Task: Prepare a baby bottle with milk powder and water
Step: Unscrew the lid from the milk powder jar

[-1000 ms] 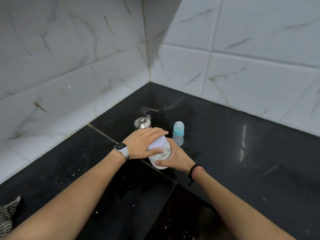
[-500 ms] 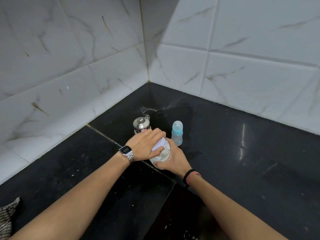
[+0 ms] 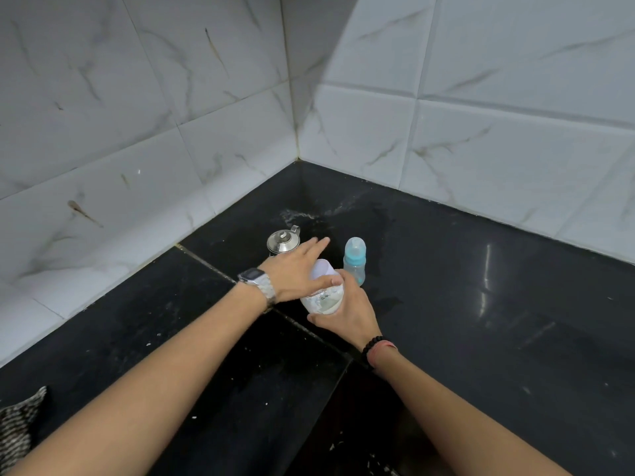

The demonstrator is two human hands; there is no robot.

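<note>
At frame centre my right hand (image 3: 347, 312) grips the powder jar (image 3: 323, 295). My left hand (image 3: 295, 273) rests on its lid (image 3: 322, 269), fingers straight. The baby bottle (image 3: 354, 261) stands just beside.

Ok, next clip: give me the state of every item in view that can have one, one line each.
Powder jar: tilted, lid on, partly filled with white powder.
Jar lid: on the jar, under the left hand.
Baby bottle: upright, capped, untouched.
Steel kettle: lid on, standing on the counter.
Left hand: fingers straight, resting on the lid.
Right hand: grips the jar body.
</note>
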